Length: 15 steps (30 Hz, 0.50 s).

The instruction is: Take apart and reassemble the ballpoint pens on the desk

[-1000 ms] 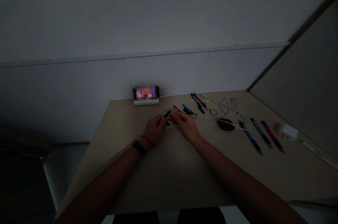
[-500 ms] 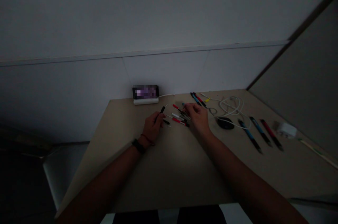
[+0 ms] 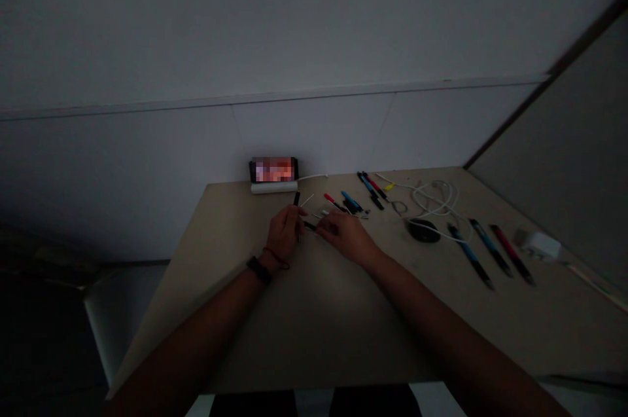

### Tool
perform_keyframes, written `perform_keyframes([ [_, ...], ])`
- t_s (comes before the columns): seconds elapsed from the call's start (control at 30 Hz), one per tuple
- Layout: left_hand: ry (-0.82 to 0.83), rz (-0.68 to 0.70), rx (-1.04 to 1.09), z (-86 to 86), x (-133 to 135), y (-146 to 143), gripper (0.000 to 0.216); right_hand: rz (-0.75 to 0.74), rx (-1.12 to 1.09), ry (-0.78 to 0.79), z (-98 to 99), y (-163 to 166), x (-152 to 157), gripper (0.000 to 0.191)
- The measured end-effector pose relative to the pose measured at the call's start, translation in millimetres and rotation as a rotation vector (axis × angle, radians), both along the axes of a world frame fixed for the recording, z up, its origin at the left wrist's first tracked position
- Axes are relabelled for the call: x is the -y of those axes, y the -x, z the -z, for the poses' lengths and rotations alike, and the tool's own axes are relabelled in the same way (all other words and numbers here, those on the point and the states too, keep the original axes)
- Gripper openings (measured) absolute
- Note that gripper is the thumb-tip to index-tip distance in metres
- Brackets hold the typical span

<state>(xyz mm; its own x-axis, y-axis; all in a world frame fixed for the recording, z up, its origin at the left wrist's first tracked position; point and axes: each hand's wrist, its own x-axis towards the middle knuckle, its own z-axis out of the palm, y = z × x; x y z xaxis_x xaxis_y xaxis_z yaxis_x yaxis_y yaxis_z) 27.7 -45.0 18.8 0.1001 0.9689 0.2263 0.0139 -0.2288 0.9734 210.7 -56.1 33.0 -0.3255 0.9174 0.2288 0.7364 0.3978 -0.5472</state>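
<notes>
Broad beige flat tabletop: below both hands | right hand: fingers bunched, cannot tell whether pinching | left hand: closed around slim black rod-shaped pen part, far end protruding | short black pen piece: between hands, at right fingertips
</notes>
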Motion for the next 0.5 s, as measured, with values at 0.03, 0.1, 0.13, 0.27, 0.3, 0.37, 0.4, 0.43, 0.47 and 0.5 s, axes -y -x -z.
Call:
perform_keyframes([
  [0.03,0.002,-0.001,0.003,0.0,0.0,0.0,0.057,-0.038,0.010,0.012,-0.5,2.6,2.3,0.007],
  [0.1,0.013,0.001,0.023,0.1,-0.1,0.0,0.057,-0.124,0.035,0.034,-0.7,8.6,7.2,0.009],
  [0.13,0.018,0.002,0.037,0.1,-0.3,0.1,0.058,-0.167,0.048,0.045,-0.5,11.6,9.7,0.009],
  [0.27,0.036,0.006,0.101,-1.0,-1.7,0.6,0.058,-0.253,0.085,0.082,0.5,20.2,17.2,0.010],
  [0.3,0.043,0.003,0.117,-1.4,-2.3,0.7,0.058,-0.253,0.085,0.089,0.6,20.9,18.0,0.011],
  [0.37,0.057,-0.012,0.149,-1.8,-3.9,1.0,0.059,-0.247,0.083,0.104,0.7,21.1,18.3,0.010],
  [0.4,0.062,-0.023,0.162,-2.0,-4.7,1.2,0.059,-0.244,0.081,0.113,0.8,20.8,18.0,0.010],
  [0.43,0.065,-0.034,0.173,-2.2,-5.5,1.3,0.060,-0.242,0.077,0.120,0.9,20.5,17.6,0.009],
  [0.47,0.067,-0.045,0.181,-2.4,-6.1,1.4,0.061,-0.242,0.070,0.122,1.0,20.3,17.0,0.008],
  [0.5,0.069,-0.057,0.187,-2.9,-6.5,1.4,0.061,-0.243,0.062,0.121,1.0,19.9,16.3,0.008],
])
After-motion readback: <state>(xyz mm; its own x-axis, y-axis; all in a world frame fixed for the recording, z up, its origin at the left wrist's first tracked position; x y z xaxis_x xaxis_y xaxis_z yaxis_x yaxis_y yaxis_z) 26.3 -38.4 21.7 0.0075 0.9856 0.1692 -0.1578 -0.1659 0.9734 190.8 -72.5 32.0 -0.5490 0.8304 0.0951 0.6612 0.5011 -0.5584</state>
